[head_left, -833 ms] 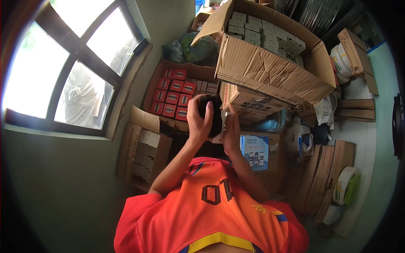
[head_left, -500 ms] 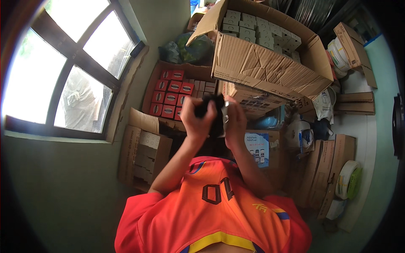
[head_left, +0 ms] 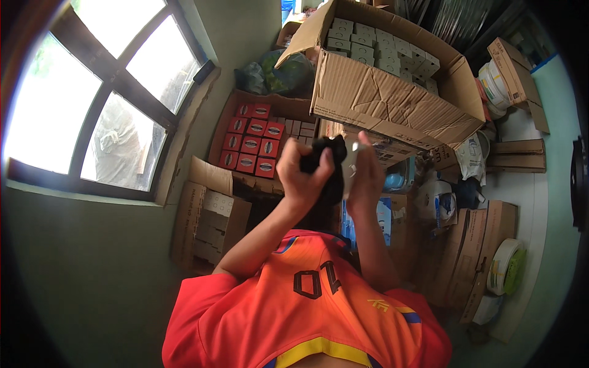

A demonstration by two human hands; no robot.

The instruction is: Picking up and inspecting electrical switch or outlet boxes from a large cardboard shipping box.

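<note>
Left hand (head_left: 302,178) is curled round a black bundle (head_left: 333,184) mid-frame. Right hand (head_left: 366,178) is nearly flat against a blurry silvery piece (head_left: 351,167), can't tell if gripping.

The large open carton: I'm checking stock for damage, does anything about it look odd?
Yes: the large open carton has a creased, buckled near wall, where flat cardboard would be expected. Its left flap splays outward. The small white boxes inside show no clear damage.

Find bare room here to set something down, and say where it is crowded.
A white strip along the green wall looks bare between the flat brown cartons and the round white item. Crowded beyond the left hand and right hand: red boxes and the large open carton.
</note>
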